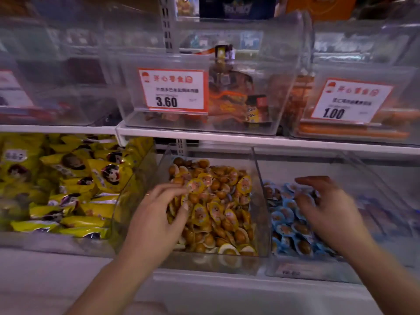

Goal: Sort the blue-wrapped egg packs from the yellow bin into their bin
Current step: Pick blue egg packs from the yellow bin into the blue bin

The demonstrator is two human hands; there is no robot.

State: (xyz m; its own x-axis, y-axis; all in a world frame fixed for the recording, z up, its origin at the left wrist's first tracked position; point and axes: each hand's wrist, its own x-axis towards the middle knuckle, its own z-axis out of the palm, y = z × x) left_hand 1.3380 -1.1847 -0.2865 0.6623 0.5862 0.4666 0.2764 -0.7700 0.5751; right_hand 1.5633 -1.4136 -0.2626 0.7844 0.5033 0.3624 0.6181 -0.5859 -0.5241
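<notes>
Left hand: the left hand [156, 214] reaches forward from a bare forearm into the middle clear bin [261, 214], palm down; its fingers [172, 188] pinch a yellow-lidded egg pack [195, 185] at the left of the heap.
Right hand: the right hand [327, 208] hovers palm down over the right clear bin [363, 275], fingers spread and released, holding nothing; it is motion-blurred.
Task packs: blue-wrapped egg packs [286, 226] lie heaped in the right bin; whether any sit among the yellow ones I cannot tell.
Edges and room: the two bins stand side by side, walls touching, open-topped below the white shelf edge [204, 135].
Materials: bins of glossy transparent plastic; packs small, oval, foil-lidded over brown eggs.
Left bin: crinkled yellow snack bags [68, 183].
Upper shelf: clear bins with white-and-red price tags [173, 90].
</notes>
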